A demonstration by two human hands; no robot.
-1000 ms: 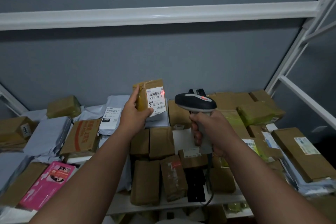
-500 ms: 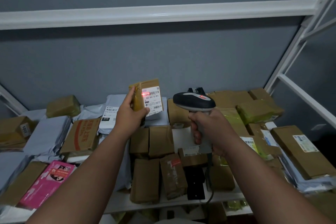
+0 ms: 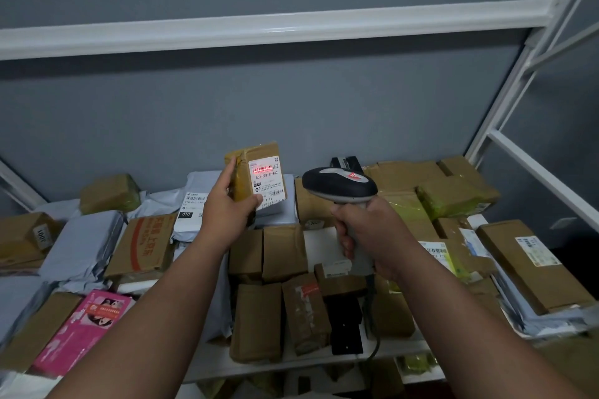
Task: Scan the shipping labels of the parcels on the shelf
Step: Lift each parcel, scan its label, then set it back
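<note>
Nearest to the camera, two bare forearms reach forward over the front edge of the shelf (image 3: 207,366), which is covered with brown boxes and grey mailing bags. A pink box (image 3: 81,330) lies at the near left, and a row of small taped parcels (image 3: 256,321) lies flat in the middle.

A little farther, the right hand (image 3: 366,230) is closed firmly around the grey handle of the scanner (image 3: 340,184); its cable hangs down toward the shelf edge. The head of the scanner points to the left.

Beside it, the left hand (image 3: 227,214) holds a small brown parcel (image 3: 241,171) upright above the pile, thumb on the front near the lower corner of the label (image 3: 267,181) and fingers behind the left side. A red light falls on the upper barcode of this label.

I judge the parcel light, because one hand lifts it easily, and rather stiff. The shiny tape may be slippery, so the grip on the two side edges is good, and the thumb should stay off the barcodes.

Behind stand more boxes, then the grey wall (image 3: 291,113) and a white rail (image 3: 259,29)
</note>
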